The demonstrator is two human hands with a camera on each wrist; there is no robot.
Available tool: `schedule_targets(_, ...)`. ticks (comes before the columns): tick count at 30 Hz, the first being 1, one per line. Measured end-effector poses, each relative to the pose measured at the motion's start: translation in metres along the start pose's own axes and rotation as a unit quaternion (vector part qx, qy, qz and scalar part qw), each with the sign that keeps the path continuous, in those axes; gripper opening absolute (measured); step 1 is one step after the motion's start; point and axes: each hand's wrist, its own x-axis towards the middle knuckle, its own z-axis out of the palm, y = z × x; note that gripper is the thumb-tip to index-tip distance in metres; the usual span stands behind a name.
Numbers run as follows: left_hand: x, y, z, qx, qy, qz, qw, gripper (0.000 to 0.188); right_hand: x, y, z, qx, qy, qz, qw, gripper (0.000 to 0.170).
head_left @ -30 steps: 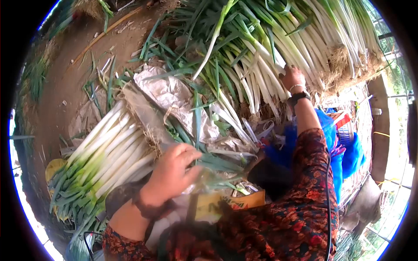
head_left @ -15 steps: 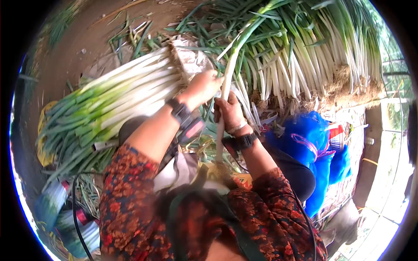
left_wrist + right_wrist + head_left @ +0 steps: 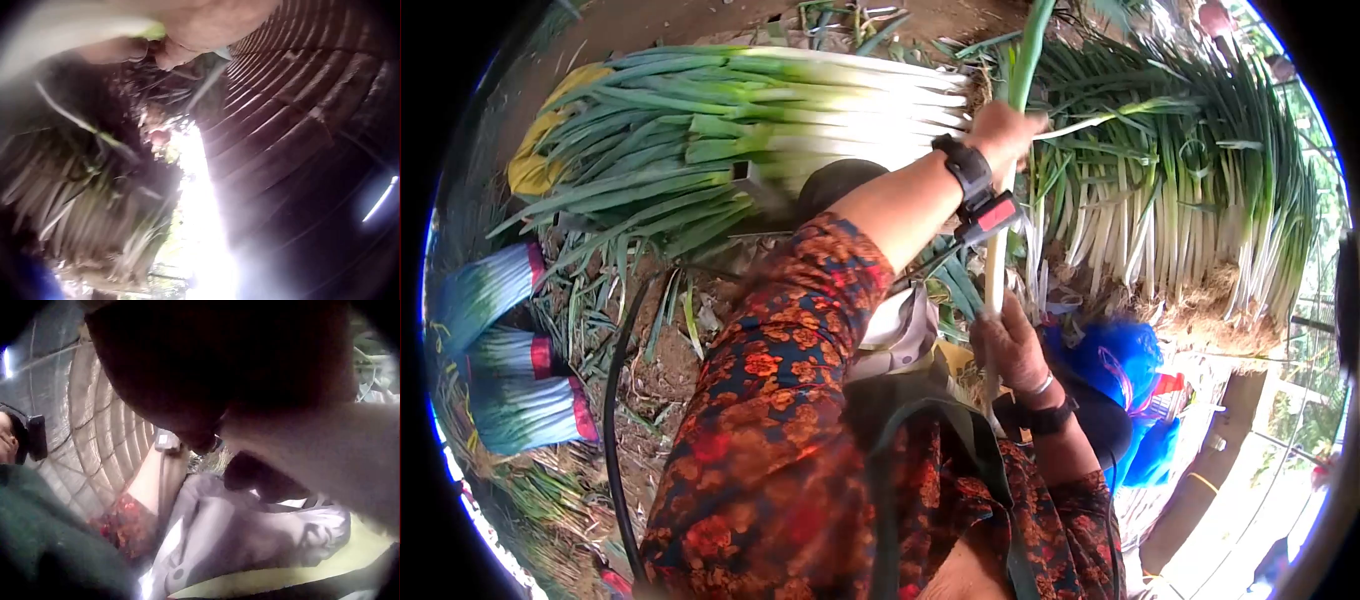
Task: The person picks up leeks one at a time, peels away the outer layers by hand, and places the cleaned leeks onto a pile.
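The left hand (image 3: 997, 135) had shifted toward the green top of the leek (image 3: 996, 265), its finger closure indeterminable; the right hand (image 3: 1015, 355) clamped its fingers round the white shank, beside the leek pile (image 3: 1145, 215).

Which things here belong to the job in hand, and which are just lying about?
Likely in the job:
- stalk held by left hand and right hand
- rooted pile, right
- neat stack, left

Apparently lying about:
- blue bundle
- leaf scraps
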Motion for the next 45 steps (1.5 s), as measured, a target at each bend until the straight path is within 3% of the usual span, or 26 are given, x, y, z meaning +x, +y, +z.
schedule_targets(2, -0.009, 0.033, -0.039, -0.077, -0.034, 0.101, 0.991, 0.020, 0.004, -0.001, -0.001, -0.064, 0.024, -0.023, 0.997, 0.036)
schedule_targets(3, -0.017, 0.049, -0.063, -0.073, -0.034, 0.180, 0.980, 0.019, 0.020, 0.018, -0.007, -0.190, 0.073, -0.125, 0.971, 0.032)
schedule_targets(4, -0.027, 0.067, -0.089, -0.067, -0.035, 0.257, 0.963, 0.018, 0.029, 0.008, -0.006, -0.299, 0.118, -0.050, 0.946, 0.032)
schedule_targets(5, -0.048, 0.088, -0.117, -0.044, -0.055, 0.246, 0.967, 0.030, 0.042, -0.001, -0.004, -0.350, 0.132, -0.140, 0.917, 0.032)
schedule_targets(6, -0.038, 0.091, -0.145, -0.077, -0.050, 0.245, 0.965, 0.026, 0.056, -0.011, -0.004, -0.396, 0.147, -0.228, 0.877, 0.032)
schedule_targets(8, -0.087, 0.118, -0.177, -0.060, 0.050, 0.298, 0.951, 0.024, 0.093, -0.041, 0.014, -0.416, 0.146, -0.317, 0.840, 0.032)
schedule_targets(9, -0.099, 0.125, -0.208, 0.256, 0.137, 0.417, 0.862, 0.030, 0.114, -0.056, 0.025, -0.431, 0.151, -0.368, 0.810, 0.031)
schedule_targets(10, -0.108, 0.132, -0.244, 0.538, 0.205, 0.484, 0.659, 0.047, 0.135, -0.068, 0.037, -0.443, 0.156, -0.419, 0.777, 0.031)
schedule_targets(12, -0.117, 0.134, -0.304, 0.583, 0.236, 0.439, 0.642, 0.067, 0.175, -0.083, 0.062, -0.474, 0.157, -0.425, 0.755, 0.031)
schedule_targets(13, -0.121, 0.134, -0.321, 0.350, 0.251, 0.349, 0.832, 0.066, 0.196, -0.085, 0.075, -0.474, 0.150, -0.448, 0.743, 0.030)
schedule_targets(14, -0.125, 0.135, -0.335, 0.084, 0.238, 0.224, 0.942, 0.067, 0.216, -0.085, 0.086, -0.474, 0.146, -0.470, 0.730, 0.029)
schedule_targets(16, -0.139, 0.132, -0.359, 0.247, 0.233, 0.040, 0.940, 0.057, 0.244, -0.079, 0.103, -0.499, 0.091, -0.391, 0.767, 0.026)
schedule_targets(18, -0.142, 0.115, -0.351, 0.365, 0.292, -0.063, 0.882, 0.052, 0.268, -0.054, 0.102, -0.584, 0.099, -0.333, 0.734, 0.025)
schedule_targets(20, -0.116, 0.089, -0.370, 0.527, 0.305, 0.044, 0.792, 0.043, 0.286, -0.035, 0.082, -0.575, 0.110, -0.314, 0.747, 0.024)
schedule_targets(21, -0.114, 0.070, -0.360, 0.534, 0.276, 0.269, 0.753, 0.029, 0.290, -0.029, 0.069, -0.569, 0.130, -0.315, 0.749, 0.025)
schedule_targets(22, -0.107, 0.067, -0.353, 0.641, 0.235, 0.383, 0.622, 0.020, 0.288, -0.029, 0.059, -0.563, 0.150, -0.316, 0.748, 0.025)
schedule_targets(24, -0.090, 0.061, -0.331, 0.693, 0.169, 0.472, 0.518, 0.018, 0.279, -0.030, 0.036, -0.588, 0.169, -0.254, 0.749, 0.029)
schedule_targets(27, -0.064, 0.032, -0.343, 0.724, 0.134, 0.312, 0.601, 0.020, 0.278, -0.026, 0.030, -0.629, 0.095, -0.220, 0.739, 0.042)
schedule_targets(30, -0.057, 0.026, -0.346, 0.706, 0.124, 0.331, 0.614, 0.014, 0.259, -0.030, 0.041, -0.634, 0.093, -0.176, 0.747, 0.050)
schedule_targets(32, -0.041, 0.017, -0.355, 0.714, 0.135, 0.318, 0.609, 0.016, 0.255, -0.036, 0.049, -0.680, 0.092, -0.128, 0.716, 0.055)
schedule_targets(34, -0.028, 0.023, -0.357, 0.702, 0.119, 0.303, 0.634, 0.019, 0.271, -0.032, 0.051, -0.649, 0.102, -0.123, 0.744, 0.058)
schedule_targets(36, -0.023, 0.031, -0.356, 0.721, 0.104, 0.255, 0.636, 0.018, 0.278, -0.032, 0.047, -0.653, 0.084, -0.127, 0.742, 0.058)
schedule_targets(38, 0.001, 0.041, -0.394, 0.585, -0.021, 0.150, 0.797, 0.014, 0.263, -0.037, 0.036, -0.611, 0.068, -0.169, 0.770, 0.057)
schedule_targets(40, -0.008, 0.071, -0.373, 0.531, -0.005, 0.123, 0.838, 0.016, 0.246, -0.029, 0.023, -0.488, 0.082, -0.312, 0.811, 0.054)
schedule_targets(41, -0.012, 0.085, -0.356, 0.487, 0.017, 0.148, 0.860, 0.020, 0.231, -0.025, 0.019, -0.405, 0.130, -0.365, 0.828, 0.045)
schedule_targets(45, -0.044, 0.118, -0.217, 0.436, 0.036, 0.275, 0.856, 0.017, 0.164, -0.015, -0.028, -0.267, 0.279, -0.368, 0.846, 0.032)
